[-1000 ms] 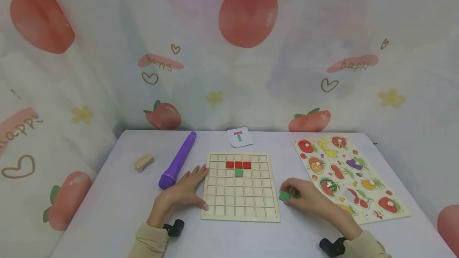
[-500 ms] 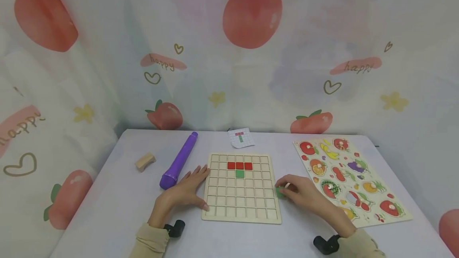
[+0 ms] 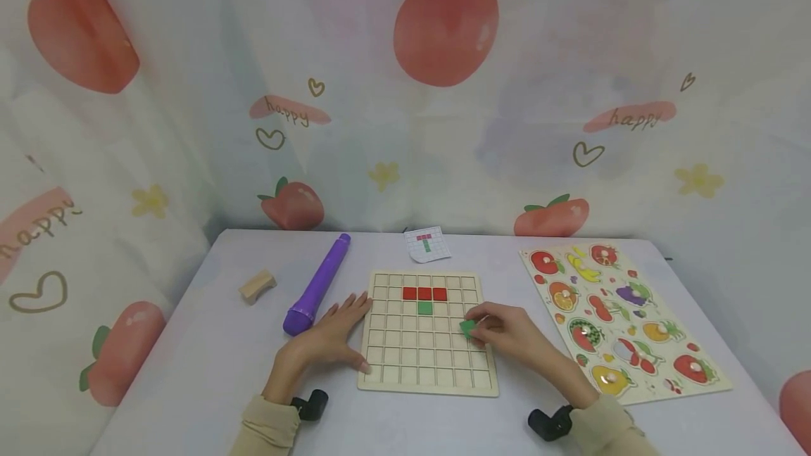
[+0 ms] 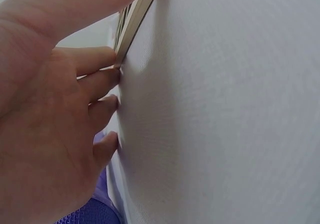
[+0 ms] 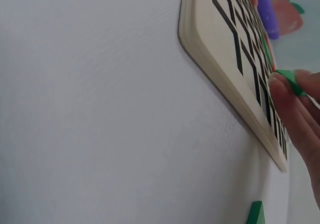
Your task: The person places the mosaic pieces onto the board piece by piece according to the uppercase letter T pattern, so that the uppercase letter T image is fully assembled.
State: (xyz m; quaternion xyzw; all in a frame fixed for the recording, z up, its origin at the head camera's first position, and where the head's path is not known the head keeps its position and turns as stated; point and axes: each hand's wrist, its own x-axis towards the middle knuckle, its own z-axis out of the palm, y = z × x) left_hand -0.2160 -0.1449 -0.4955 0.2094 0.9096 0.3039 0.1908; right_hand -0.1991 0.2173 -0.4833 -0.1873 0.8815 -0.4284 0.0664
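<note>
A wooden grid board (image 3: 405, 357) lies in the middle of the table. Three red tiles (image 3: 424, 293) form a row in its upper part, with one green tile (image 3: 425, 308) below the middle one. My right hand (image 3: 510, 333) pinches another green tile (image 3: 467, 328) between thumb and fingers, tilted, over the board's right side. My left hand (image 3: 332, 336) has its fingers spread along the board's left edge, thumb at the lower left corner. In the right wrist view a loose green piece (image 5: 256, 214) lies on the table; the head view does not show it.
A purple toy microphone (image 3: 315, 287) and a small wooden block (image 3: 257, 287) lie left of the board. Behind it rests a paper card (image 3: 437, 252) printed with a red and green T pattern. A fruit puzzle board (image 3: 598, 364) occupies the right side.
My right hand has moved left from beside the board, carrying the pinched green tile over the board's right columns. The left hand stays at the board's left edge.
</note>
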